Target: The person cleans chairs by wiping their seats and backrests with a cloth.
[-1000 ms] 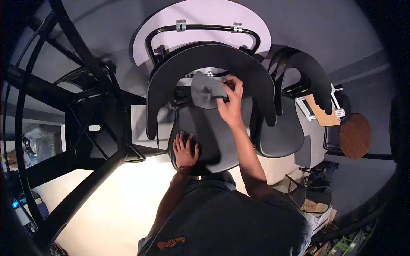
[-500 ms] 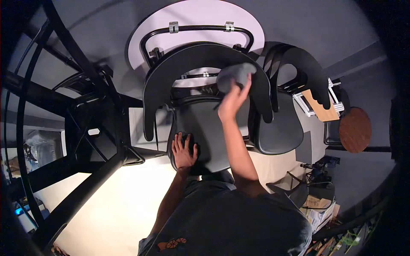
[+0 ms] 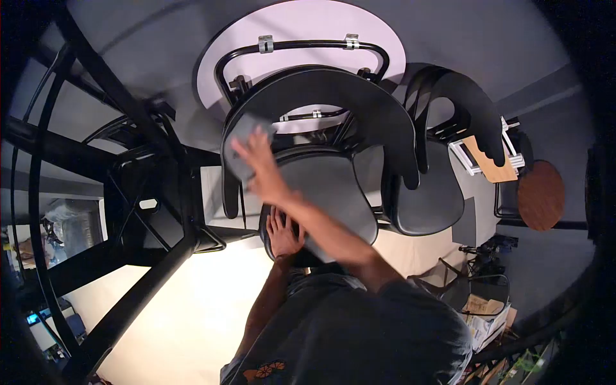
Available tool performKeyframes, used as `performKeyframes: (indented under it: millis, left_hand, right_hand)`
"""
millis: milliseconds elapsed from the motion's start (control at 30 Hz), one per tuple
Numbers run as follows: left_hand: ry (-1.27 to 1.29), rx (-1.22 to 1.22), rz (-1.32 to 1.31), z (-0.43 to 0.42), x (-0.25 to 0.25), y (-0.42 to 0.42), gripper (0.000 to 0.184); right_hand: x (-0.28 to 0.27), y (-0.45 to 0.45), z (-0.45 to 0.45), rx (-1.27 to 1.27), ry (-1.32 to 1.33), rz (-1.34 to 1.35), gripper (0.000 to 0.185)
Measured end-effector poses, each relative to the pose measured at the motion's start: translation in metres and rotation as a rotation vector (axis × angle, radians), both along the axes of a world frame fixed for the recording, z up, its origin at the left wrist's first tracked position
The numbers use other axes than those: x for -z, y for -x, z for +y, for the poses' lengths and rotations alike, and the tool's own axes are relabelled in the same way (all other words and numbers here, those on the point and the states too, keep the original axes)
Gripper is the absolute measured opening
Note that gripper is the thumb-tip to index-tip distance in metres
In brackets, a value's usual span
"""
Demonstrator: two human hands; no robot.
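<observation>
A black chair with a curved backrest [image 3: 333,86] and a dark padded seat [image 3: 324,186] stands right in front of me. On the left part of the backrest, my right hand [image 3: 262,168] presses down a grey cloth [image 3: 235,160]; both are blurred by motion. My right forearm crosses over the seat. Near the seat's front left edge, my left hand [image 3: 284,239] lies flat with its fingers spread, partly below the right arm.
A folded round white table [image 3: 301,25] leans behind the chair. More black chairs [image 3: 427,192] stand close on the right, near a round brown stool top [image 3: 541,196]. Tall black stool frames [image 3: 147,192] are on the left.
My right hand has swept the grey cloth from the right part of the backrest to its left end. My left hand stays on the seat.
</observation>
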State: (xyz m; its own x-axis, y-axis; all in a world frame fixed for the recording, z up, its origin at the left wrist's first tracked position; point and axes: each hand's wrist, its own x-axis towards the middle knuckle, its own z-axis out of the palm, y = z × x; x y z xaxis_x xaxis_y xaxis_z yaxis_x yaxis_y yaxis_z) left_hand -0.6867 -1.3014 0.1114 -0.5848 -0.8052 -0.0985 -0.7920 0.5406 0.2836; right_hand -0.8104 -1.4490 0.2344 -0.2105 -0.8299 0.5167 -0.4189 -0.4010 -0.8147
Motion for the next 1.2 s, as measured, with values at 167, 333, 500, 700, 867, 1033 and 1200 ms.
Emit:
performKeyframes:
  millis: [167, 333, 500, 700, 867, 1033, 1200]
  left_hand:
    - [0.082, -0.045, 0.242, 0.0, -0.004, 0.006, 0.066]
    - [0.111, -0.044, 0.252, -0.002, -0.003, 0.009, 0.066]
    - [0.111, -0.022, 0.223, -0.002, 0.0, 0.005, 0.066]
    - [0.085, -0.026, 0.247, 0.002, -0.002, 0.002, 0.065]
    - [0.117, -0.018, 0.292, -0.003, -0.002, 0.004, 0.063]
    - [0.139, -0.005, 0.284, 0.002, -0.002, 0.002, 0.061]
    - [0.159, 0.002, 0.349, 0.001, 0.004, 0.003, 0.06]
  right_hand:
    - [-0.023, 0.152, -0.024, 0.693, -0.013, 0.552, 0.1]
    - [-0.029, 0.186, 0.027, 1.296, -0.059, 0.483, 0.101]
    - [-0.025, 0.143, -0.024, 0.435, 0.069, 0.512, 0.092]
    - [-0.054, 0.194, 0.021, 0.434, -0.147, 1.23, 0.065]
    - [-0.053, 0.212, 0.15, 0.746, -0.469, 1.106, 0.067]
    - [0.02, 0.137, 0.24, 0.521, -0.585, 0.583, 0.048]
    - [0.021, 0.116, 0.271, 0.425, -0.585, -0.332, 0.05]
